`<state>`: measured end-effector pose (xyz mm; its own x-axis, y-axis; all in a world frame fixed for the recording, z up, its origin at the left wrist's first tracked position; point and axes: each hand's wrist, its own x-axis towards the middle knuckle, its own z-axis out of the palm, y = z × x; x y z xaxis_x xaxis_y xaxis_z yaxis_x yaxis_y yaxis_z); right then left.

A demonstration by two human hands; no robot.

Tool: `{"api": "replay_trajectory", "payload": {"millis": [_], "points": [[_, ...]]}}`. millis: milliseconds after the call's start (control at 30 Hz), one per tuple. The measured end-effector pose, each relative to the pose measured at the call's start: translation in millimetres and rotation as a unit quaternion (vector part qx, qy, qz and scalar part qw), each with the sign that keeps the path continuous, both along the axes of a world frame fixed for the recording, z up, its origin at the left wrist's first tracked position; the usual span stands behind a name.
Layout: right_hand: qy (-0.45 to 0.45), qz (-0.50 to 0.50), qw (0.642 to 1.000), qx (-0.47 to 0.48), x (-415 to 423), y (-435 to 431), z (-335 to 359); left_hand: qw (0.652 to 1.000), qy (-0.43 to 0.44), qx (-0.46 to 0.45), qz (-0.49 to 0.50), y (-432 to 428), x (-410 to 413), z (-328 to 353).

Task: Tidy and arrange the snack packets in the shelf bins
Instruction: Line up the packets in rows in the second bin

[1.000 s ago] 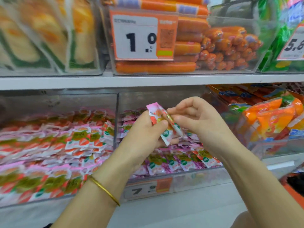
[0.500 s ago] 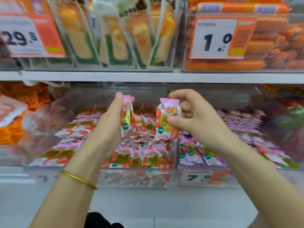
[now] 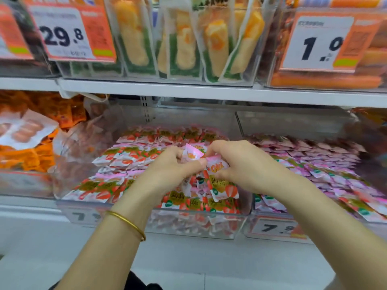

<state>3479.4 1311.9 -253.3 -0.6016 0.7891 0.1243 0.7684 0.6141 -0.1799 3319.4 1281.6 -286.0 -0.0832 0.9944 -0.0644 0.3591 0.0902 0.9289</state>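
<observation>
Pink, glossy, strawberry-printed snack packets (image 3: 222, 184)

The middle bin (image 3: 188, 227) sits under the top shelf (image 3: 188, 91), with the right bin (image 3: 293, 124) beside it. Over its front part, the left hand (image 3: 167, 170) holds the first packet (image 3: 191, 153), right next to the right hand (image 3: 240, 166), which holds the second packet (image 3: 217, 167).

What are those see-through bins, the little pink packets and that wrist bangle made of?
Bins: clear rigid plastic, perhaps acrylic; contents show through, edges glint. Packets: glossy printed plastic film, crinkled with sealed edges. Bangle: thin shiny yellow metal, gold-looking; actual metal unclear.
</observation>
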Motion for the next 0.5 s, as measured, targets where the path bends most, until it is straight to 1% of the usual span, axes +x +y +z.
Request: {"api": "replay_trajectory", "payload": {"millis": [33, 67, 100, 167, 200, 233, 300, 367, 433, 467, 500], "points": [[-0.011, 0.003, 1.0, -0.007, -1, 1, 1, 1.0, 0.021, 0.006, 0.007, 2, 1, -1], [-0.02, 0.006, 1.0, -0.015, -2, 2, 1, 1.0, 0.018, 0.004, 0.017, 4, 1, -3], [-0.027, 0.008, 0.999, -0.024, -4, 4, 2, 0.999, -0.014, -0.006, 0.029, 6, 2, -3], [-0.032, 0.014, 0.999, -0.042, -7, 7, 3, 0.992, -0.108, -0.041, 0.058, 10, 4, -1], [-0.046, 0.014, 0.998, -0.051, -8, 8, 3, 0.987, -0.141, -0.055, 0.06, 12, 4, -1], [-0.079, 0.01, 0.996, -0.051, -10, 8, 2, 0.985, -0.15, -0.063, 0.051, 12, 3, -2], [-0.174, 0.001, 0.985, 0.003, -14, 7, -4, 0.988, -0.13, -0.067, 0.048, 11, 4, -2], [-0.232, 0.012, 0.969, 0.086, -14, 4, -11, 0.995, -0.077, -0.047, 0.039, 10, 5, -3], [-0.228, 0.022, 0.963, 0.139, -11, 4, -14, 0.999, 0.018, -0.03, 0.035, 11, 3, -5], [-0.206, 0.019, 0.966, 0.155, -8, 4, -13, 0.997, 0.057, -0.03, 0.032, 10, 2, -6], [-0.175, 0.013, 0.971, 0.165, -5, 4, -11, 0.996, 0.076, -0.027, 0.028, 9, 2, -7]]}}
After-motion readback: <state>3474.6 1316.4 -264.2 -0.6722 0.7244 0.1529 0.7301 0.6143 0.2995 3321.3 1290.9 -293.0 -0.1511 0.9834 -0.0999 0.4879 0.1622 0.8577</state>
